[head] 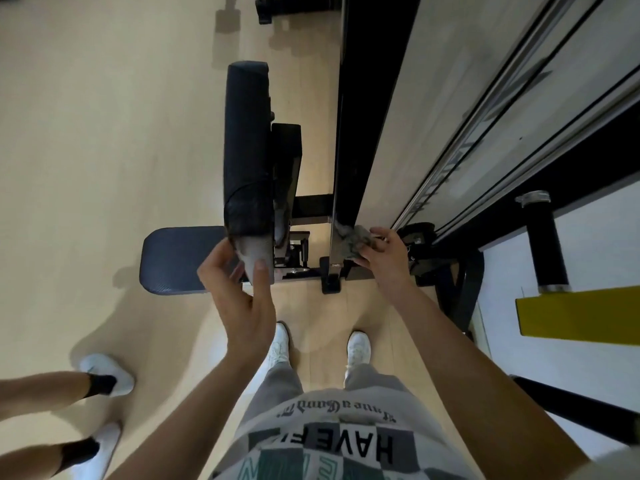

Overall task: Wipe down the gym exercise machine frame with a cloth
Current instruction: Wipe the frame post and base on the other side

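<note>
A black upright post of the gym machine frame [360, 109] rises from the floor ahead of me. My right hand [382, 252] grips a crumpled grey cloth [356, 240] and holds it against the lower part of that post. My left hand [239, 289] holds the worn lower end of the dark padded backrest [247, 147], thumb on its pale exposed face and fingers curled behind. The dark seat pad [176, 259] lies to the left of the backrest's lower end.
Another person's legs in white shoes [107, 374] stand at the lower left. My own white shoes [358, 348] are near the frame base. A black roller pad [545, 242] and a yellow bar [581, 315] are at the right. Steel guide rods [485, 126] run beside the post.
</note>
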### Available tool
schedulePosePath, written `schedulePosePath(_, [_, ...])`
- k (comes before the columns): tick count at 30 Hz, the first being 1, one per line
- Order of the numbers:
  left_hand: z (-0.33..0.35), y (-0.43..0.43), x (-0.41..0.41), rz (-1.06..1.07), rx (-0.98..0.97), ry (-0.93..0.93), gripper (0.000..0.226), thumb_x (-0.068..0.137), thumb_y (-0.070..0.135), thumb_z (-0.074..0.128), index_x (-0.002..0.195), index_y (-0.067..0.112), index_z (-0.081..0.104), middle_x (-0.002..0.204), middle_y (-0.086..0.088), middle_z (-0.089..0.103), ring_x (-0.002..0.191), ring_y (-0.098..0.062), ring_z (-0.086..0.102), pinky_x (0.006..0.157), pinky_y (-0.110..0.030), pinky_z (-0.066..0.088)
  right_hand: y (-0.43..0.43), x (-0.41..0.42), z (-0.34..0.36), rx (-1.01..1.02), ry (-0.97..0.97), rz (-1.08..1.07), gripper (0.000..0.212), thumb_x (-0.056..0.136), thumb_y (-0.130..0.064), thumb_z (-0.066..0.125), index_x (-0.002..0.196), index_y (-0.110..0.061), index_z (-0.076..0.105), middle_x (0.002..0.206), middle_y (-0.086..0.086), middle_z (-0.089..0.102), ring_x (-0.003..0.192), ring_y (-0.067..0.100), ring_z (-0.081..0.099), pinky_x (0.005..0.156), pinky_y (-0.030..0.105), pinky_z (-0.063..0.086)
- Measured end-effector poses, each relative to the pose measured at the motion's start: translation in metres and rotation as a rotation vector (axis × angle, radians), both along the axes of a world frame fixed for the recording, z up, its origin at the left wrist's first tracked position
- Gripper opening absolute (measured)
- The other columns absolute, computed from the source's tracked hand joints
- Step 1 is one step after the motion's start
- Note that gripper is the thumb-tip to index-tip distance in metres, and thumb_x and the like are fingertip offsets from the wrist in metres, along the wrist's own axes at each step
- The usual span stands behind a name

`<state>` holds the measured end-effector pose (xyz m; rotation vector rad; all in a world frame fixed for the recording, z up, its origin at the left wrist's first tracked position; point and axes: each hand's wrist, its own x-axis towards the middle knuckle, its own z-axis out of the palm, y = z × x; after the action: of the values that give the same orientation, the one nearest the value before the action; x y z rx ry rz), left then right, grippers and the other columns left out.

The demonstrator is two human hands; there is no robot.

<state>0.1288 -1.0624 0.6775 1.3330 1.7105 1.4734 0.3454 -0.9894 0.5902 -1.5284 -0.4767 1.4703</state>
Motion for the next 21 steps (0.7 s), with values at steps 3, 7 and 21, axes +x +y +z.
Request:
schedulePosePath(3, [-0.034, -0.027, 0.020, 0.074, -0.270, -0.088, 0.038, 0.092, 0.023, 0.068, 0.117, 0.028, 0.041, 0.120, -0.012, 0.045, 0.104, -0.023, 0.056, 0.086, -0.046, 0.055, -0.010, 0.010, 0.000, 0.095, -0.189, 0.124, 0.024, 0.087, -0.001, 0.075, 0.103, -0.008, 0.059, 0.096, 0.014, 0.074, 0.091, 0.030, 0.075, 0.075, 0.041, 0.063])
schedulePosePath(7, [-0.054, -0.017, 0.049, -0.286, -0.442, -0.081, 0.043, 0.088, 0.019, 0.077, 0.116, 0.043, 0.053, 0.118, 0.012, 0.057, 0.101, -0.005, 0.060, 0.082, -0.033, 0.058, -0.021, 0.019, 0.005, 0.194, -0.313, 0.227, 0.018, 0.085, -0.008, 0.079, 0.081, -0.024, 0.070, 0.088, 0.014, 0.076, 0.084, 0.035, 0.074, 0.081, 0.052, 0.061])
schedulePosePath(21, [-0.084, 0.051, 0.064, -0.019, -0.456, -0.258, 0.011, 0.093, 0.016, 0.066, 0.086, 0.022, 0.071, 0.069, -0.002, 0.067, 0.058, -0.014, 0.058, 0.060, -0.035, 0.051, 0.004, 0.047, 0.006, 0.454, -0.895, 0.313, 0.027, 0.074, 0.007, 0.073, 0.092, -0.010, 0.061, 0.087, 0.005, 0.061, 0.079, 0.022, 0.060, 0.072, 0.036, 0.055])
